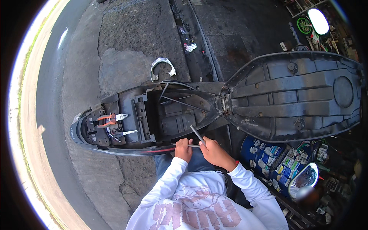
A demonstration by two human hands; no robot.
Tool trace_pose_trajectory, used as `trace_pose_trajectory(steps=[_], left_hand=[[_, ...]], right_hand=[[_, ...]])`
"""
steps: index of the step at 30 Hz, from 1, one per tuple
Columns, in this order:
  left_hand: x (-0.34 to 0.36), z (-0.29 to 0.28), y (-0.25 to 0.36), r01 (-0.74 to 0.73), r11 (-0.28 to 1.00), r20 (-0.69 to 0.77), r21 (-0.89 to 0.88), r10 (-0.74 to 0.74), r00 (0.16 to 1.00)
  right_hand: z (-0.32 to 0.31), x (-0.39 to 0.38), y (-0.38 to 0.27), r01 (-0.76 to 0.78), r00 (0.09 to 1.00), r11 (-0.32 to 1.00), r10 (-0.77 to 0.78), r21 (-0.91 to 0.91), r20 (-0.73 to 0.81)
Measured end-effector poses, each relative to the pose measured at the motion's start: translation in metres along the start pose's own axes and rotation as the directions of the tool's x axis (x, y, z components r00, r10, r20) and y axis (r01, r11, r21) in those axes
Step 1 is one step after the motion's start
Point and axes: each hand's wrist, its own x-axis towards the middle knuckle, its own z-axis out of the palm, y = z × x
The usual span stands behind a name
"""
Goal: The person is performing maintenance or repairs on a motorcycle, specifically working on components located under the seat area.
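In front of me is a scooter's dark rear body with its seat [283, 97] tipped open to the right. My right hand [214, 152] is closed around the crossbar of a grey metal T-handle wrench [197, 134]. Its shaft runs leftward to the body's near side panel [153, 150]. There my left hand [184, 150] closes on the shaft's far end; the tip is hidden by the fingers. A second T-handle wrench [186, 103] lies slanted across the open storage box [174, 124]. Orange-handled pliers [109, 120] and scissors [124, 133] rest on the tail section.
A silver curved grab rail [162, 66] lies on the rough ground beyond the scooter. At the lower right stand a blue drum [249, 149] with stickers and a mirror [304, 179]. Litter [189, 47] lies in a floor channel; a green wheel [304, 25] is at the upper right.
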Motion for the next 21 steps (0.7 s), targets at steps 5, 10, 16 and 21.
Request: trace_pose_trajectory(steps=[5,10,16,21], left_hand=[[-0.005,0.002,-0.005,0.006,1.000,0.002,0.004,-0.006,1.000],[-0.010,0.002,-0.011,-0.042,0.999,-0.092,0.016,0.043,0.995],[-0.012,-0.010,-0.003,0.064,0.995,-0.114,-0.073,-0.072,0.991],[-0.001,-0.024,0.003,-0.227,0.964,0.056,-0.142,0.237,0.970]], right_hand=[[-0.001,-0.006,-0.006,-0.039,0.999,0.999,0.039,0.011,0.031],[0.003,-0.006,-0.017,0.034,0.974,0.996,-0.014,-0.084,0.224],[0.011,-0.007,-0.020,0.397,0.914,0.763,-0.277,-0.511,0.296],[0.003,0.010,-0.016,0.731,0.679,0.420,-0.529,-0.538,0.510]])
